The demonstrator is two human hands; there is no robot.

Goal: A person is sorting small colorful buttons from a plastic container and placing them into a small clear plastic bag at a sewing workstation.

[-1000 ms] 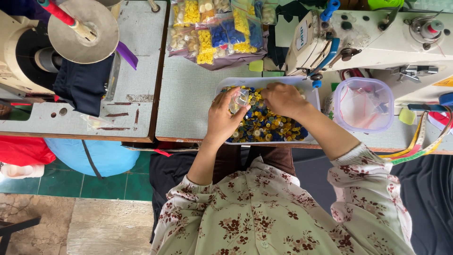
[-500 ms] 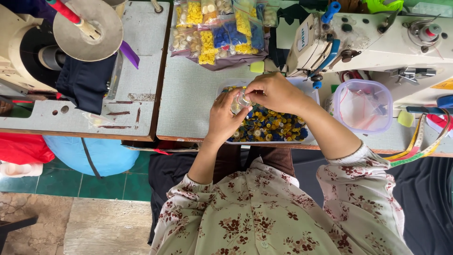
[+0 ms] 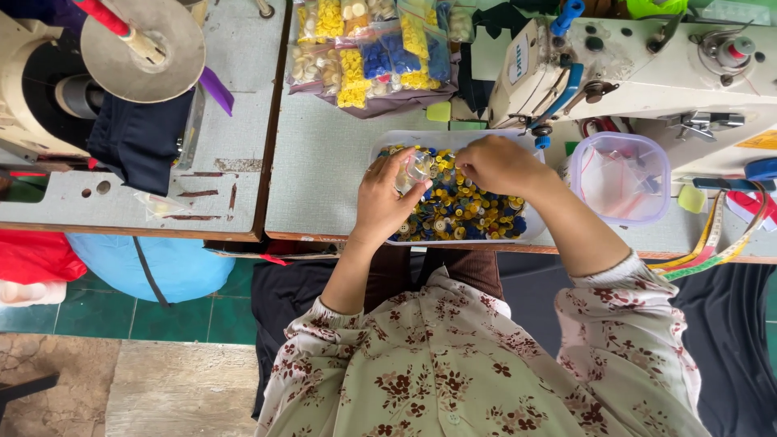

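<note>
Small clear bag [image 3: 415, 171] over button tray [image 3: 486, 137]

Under the left hand [image 3: 387, 201] and right hand [image 3: 498, 164], the clear tray [image 3: 453, 139] holds buttons [image 3: 469, 212] in yellow, dark blue and white. Beyond the hands, bags of buttons [image 3: 372, 53] show yellow, cream and blue. The surface [image 3: 324, 162] is pale grey. Right of the right hand sits a translucent lilac container [image 3: 619, 178]. The sleeves [image 3: 631, 324] are cream with dark red flowers.

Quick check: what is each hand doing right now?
Left hand: shut on a small clear bag.
Right hand: fingers curled at the bag; grip cannot be told.
</note>
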